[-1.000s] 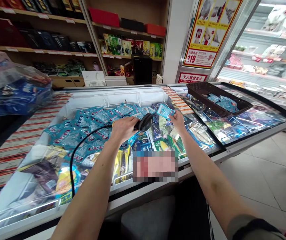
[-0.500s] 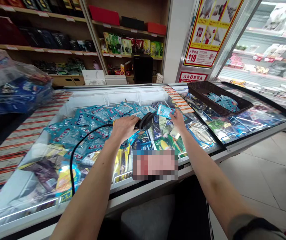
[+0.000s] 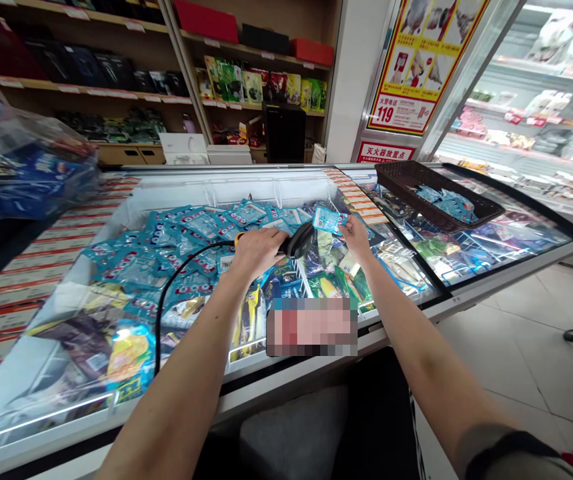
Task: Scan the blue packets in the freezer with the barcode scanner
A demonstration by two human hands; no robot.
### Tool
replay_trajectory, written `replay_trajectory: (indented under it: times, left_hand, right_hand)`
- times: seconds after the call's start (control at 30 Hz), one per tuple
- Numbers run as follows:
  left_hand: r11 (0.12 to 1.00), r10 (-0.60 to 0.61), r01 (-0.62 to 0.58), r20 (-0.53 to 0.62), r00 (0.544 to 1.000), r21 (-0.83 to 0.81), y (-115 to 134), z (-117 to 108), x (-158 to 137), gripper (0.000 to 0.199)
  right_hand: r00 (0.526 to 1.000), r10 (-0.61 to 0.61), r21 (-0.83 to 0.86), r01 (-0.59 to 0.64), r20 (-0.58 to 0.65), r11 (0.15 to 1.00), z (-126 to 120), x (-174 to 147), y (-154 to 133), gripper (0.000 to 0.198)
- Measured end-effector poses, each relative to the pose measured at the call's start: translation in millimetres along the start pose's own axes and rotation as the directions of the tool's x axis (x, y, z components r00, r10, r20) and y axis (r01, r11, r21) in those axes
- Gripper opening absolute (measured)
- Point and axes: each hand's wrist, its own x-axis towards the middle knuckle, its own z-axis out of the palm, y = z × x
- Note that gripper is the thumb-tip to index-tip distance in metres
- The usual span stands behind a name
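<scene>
My left hand (image 3: 260, 251) is wrapped round the handle of a black corded barcode scanner (image 3: 300, 241), whose head points right. Its cable (image 3: 166, 293) loops back to the left and down past my forearm. Between the fingers of my right hand (image 3: 356, 235) is a blue snack packet (image 3: 328, 220), held by its right edge just beside the scanner head. More blue packets (image 3: 186, 233) with the same look lie heaped behind and left of my left hand, on top of the glass-topped freezer or inside it; I cannot tell which.
A brown basket (image 3: 396, 175) with several blue packets (image 3: 451, 203) stands at the back right. Plastic-wrapped goods (image 3: 31, 167) sit at the left. A pixelated flat object (image 3: 311, 327) lies at the freezer's front edge (image 3: 246, 380). Shelves (image 3: 116, 97) line the back.
My left hand and the scanner have shifted slightly right, bringing the scanner head closer to the packet. My right hand holds the packet in nearly the same place.
</scene>
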Motion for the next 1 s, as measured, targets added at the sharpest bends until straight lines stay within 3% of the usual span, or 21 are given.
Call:
replay_trajectory:
  times: [0.43, 1.0]
  left_hand:
    - [1.000, -0.005, 0.005, 0.042, 0.999, 0.002, 0.8, -3.4, 0.2, 0.023]
    - [0.999, 0.034, -0.034, 0.003, 0.999, -0.042, 2.7, -7.2, -2.5, 0.024]
  right_hand:
    - [1.000, -0.024, -0.010, 0.024, 0.002, 1.000, 0.1, 0.5, 1.3, 0.022]
    - [1.000, -0.023, -0.048, 0.022, -0.017, 0.999, -0.5, 3.1, 7.4, 0.018]
